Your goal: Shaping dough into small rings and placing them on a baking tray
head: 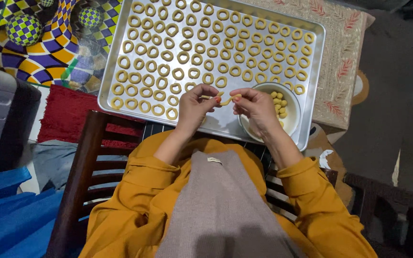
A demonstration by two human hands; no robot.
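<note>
A large metal baking tray (216, 125) lies before me, covered with several rows of pale dough rings (183, 57). Over its near edge, my left hand (194, 105) and my right hand (256, 107) pinch the two ends of a thin strip of dough (225, 99) between fingertips. A white bowl (292, 102) holding several small dough balls (278, 102) sits on the tray's near right corner, partly hidden by my right hand. Mustard sleeves cover both forearms.
The tray rests on a patterned cloth (338, 62) over a low surface. A dark wooden slatted chair (80, 177) frames my lap. A red mat (68, 112), a checkered rug (48, 43) and blue fabric (10, 210) lie to the left.
</note>
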